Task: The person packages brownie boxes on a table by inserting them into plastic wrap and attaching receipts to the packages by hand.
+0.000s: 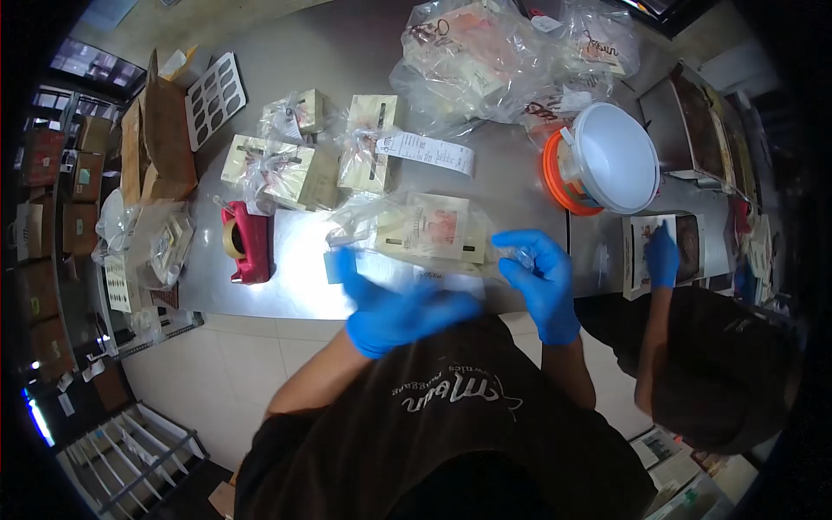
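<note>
In front of me lies a pale cake box (433,230) inside a clear plastic bag (355,220), with a printed card on top. My right hand (546,286), in a blue glove, pinches the bag's gathered right end between thumb and fingers. My left hand (394,308), also gloved in blue, is motion-blurred near the table's front edge, below the box's left part. Its thumb and fingers look spread, and I see nothing in them. To its left stands a red tape dispenser (250,244) with a roll of tape.
Behind the box sit bagged boxes (282,172) and a paper receipt (429,154). Large filled plastic bags (472,61) lie farther back. A white bucket (614,156) in an orange one stands right. A co-worker's gloved hand (663,257) touches an open box on the right.
</note>
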Demonstrator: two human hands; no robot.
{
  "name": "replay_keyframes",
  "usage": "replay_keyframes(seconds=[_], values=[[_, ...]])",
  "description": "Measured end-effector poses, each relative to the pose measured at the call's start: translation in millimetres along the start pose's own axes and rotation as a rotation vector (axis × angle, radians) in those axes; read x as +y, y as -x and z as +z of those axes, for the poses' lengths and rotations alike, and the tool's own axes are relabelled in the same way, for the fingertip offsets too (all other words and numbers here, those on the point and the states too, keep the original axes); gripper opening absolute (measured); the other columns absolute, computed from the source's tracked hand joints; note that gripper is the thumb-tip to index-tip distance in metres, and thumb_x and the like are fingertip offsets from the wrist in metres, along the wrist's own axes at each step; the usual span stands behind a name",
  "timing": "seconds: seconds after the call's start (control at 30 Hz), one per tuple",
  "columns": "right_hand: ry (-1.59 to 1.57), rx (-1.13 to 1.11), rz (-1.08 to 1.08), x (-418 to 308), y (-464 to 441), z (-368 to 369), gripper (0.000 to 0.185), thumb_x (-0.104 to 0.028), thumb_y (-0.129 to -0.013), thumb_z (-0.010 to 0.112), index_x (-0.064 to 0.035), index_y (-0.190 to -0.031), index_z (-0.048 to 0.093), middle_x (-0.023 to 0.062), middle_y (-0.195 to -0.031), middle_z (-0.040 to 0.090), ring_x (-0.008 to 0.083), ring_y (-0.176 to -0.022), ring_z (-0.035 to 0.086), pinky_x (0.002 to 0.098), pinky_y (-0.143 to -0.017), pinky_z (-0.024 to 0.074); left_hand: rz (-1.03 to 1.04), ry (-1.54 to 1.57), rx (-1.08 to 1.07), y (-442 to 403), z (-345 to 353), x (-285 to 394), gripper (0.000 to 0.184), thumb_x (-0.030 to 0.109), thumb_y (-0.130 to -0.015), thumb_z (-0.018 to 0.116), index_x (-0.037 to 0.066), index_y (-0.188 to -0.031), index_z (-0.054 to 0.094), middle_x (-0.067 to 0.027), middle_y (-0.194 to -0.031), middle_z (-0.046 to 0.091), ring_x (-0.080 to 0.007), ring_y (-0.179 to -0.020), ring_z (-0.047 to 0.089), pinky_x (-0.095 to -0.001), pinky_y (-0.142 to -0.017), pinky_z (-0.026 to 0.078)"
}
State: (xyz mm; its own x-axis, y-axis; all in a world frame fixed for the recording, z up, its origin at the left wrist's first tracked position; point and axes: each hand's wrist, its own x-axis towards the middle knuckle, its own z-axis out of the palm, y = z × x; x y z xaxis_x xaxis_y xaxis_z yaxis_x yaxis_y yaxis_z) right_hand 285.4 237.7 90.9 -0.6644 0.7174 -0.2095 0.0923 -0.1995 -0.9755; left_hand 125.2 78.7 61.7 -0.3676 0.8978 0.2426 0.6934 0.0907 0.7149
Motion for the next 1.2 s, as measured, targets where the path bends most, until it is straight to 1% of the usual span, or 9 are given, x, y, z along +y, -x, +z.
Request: replay_keyframes(seconds=[0.03, 0.33, 0.47, 0.57, 0.63, 0.77, 0.87, 1.1, 1.2], values=[[0.099, -0.014, -0.113, 3, 3, 1, 0.023, 0.005, -0.080, 0.061, -0.0033, -0.102, 0.062, -0.0061, -0.063, 0.042, 0.0010, -0.058, 0.041, 0.0183, -0.053, 0.0343, 0.511, -0.011, 0.089, -32, -12, 18, 0.071, 0.042, -0.068, 0.079, 0.019, -0.129, 0.051, -0.0176, -0.136, 0.047, -0.0385, -0.122, 0.047, -0.0531, -0.103, 0.033], [0.890, 0.521, -0.496, -36, 2, 40, 0.026, -0.005, -0.077, 0.064, -0.0045, -0.103, 0.059, 0.0112, -0.099, 0.055, 0.0194, -0.086, 0.052, 0.0322, -0.072, 0.0422, 0.488, -0.494, -0.543, -103, -11, -78, 0.012, 0.027, -0.075, 0.067, 0.016, -0.077, 0.067, -0.0062, -0.068, 0.064, -0.0298, -0.065, 0.063, -0.0381, -0.063, 0.048], [1.340, 0.186, -0.842, 27, -30, 63, 0.023, -0.011, -0.079, 0.060, -0.0011, -0.100, 0.060, 0.0175, -0.097, 0.058, 0.0322, -0.093, 0.056, 0.0450, -0.077, 0.0432, 0.422, -0.763, -0.684, -118, -18, -57, 0.022, 0.023, -0.076, 0.063, 0.015, -0.096, 0.067, -0.0064, -0.090, 0.067, -0.0264, -0.088, 0.064, -0.0473, -0.084, 0.045], [1.206, -0.249, -0.336, 52, -76, 41, 0.018, -0.016, -0.087, 0.049, -0.0027, -0.090, 0.061, 0.0147, -0.088, 0.066, 0.0336, -0.082, 0.063, 0.0436, -0.075, 0.0468, 0.558, -0.811, 0.095, -87, -6, -38, 0.049, 0.023, -0.076, 0.062, 0.014, -0.124, 0.056, -0.0076, -0.113, 0.060, -0.0270, -0.102, 0.057, -0.0507, -0.095, 0.039], [1.221, -0.256, -0.397, 67, -89, 38, 0.020, -0.018, -0.089, 0.047, -0.0039, -0.086, 0.061, 0.0131, -0.085, 0.067, 0.0336, -0.077, 0.064, 0.0412, -0.073, 0.0486, 0.496, -0.723, 0.001, -70, -4, -47, 0.065, 0.022, -0.080, 0.060, 0.013, -0.141, 0.039, -0.0086, -0.124, 0.051, -0.0291, -0.111, 0.051, -0.0495, -0.101, 0.036], [1.084, -0.548, -0.282, 74, -107, 32, 0.024, -0.021, -0.091, 0.043, -0.0059, -0.090, 0.061, 0.0144, -0.084, 0.065, 0.0317, -0.083, 0.062, 0.0451, -0.070, 0.0456, 0.232, -0.606, -0.469, -80, 11, -112, 0.021, 0.028, -0.089, 0.052, 0.009, -0.093, 0.061, -0.0145, -0.083, 0.065, -0.0306, -0.077, 0.065, -0.0432, -0.068, 0.050], [1.183, -0.053, -0.536, 61, -69, 49, 0.024, -0.024, -0.090, 0.045, -0.0052, -0.090, 0.061, 0.0178, -0.083, 0.064, 0.0344, -0.082, 0.061, 0.0454, -0.073, 0.0454, 0.362, -0.408, -0.502, -87, 8, -126, 0.030, 0.036, -0.090, 0.049, 0.013, -0.073, 0.057, -0.0135, -0.061, 0.059, -0.0335, -0.056, 0.060, -0.0446, -0.049, 0.046], [1.066, -0.352, -0.229, 119, -99, 30, 0.028, -0.029, -0.088, 0.050, -0.0037, -0.089, 0.062, 0.0214, -0.092, 0.065, 0.0392, -0.079, 0.060, 0.0446, -0.071, 0.0459, 0.781, -0.375, 0.180, -95, 24, -85, 0.030, 0.039, -0.085, 0.060, 0.010, -0.082, 0.054, -0.0114, -0.076, 0.064, -0.0302, -0.068, 0.063, -0.0398, -0.057, 0.049], [1.119, -0.452, -0.252, 128, -108, 30, 0.027, -0.029, -0.089, 0.050, -0.0038, -0.089, 0.062, 0.0204, -0.090, 0.065, 0.0390, -0.078, 0.061, 0.0448, -0.069, 0.0456, 0.475, -0.405, -0.266, -78, 39, -110, 0.034, 0.044, -0.086, 0.057, 0.010, -0.093, 0.058, -0.0143, -0.071, 0.063, -0.0325, -0.066, 0.063, -0.0438, -0.061, 0.050]])
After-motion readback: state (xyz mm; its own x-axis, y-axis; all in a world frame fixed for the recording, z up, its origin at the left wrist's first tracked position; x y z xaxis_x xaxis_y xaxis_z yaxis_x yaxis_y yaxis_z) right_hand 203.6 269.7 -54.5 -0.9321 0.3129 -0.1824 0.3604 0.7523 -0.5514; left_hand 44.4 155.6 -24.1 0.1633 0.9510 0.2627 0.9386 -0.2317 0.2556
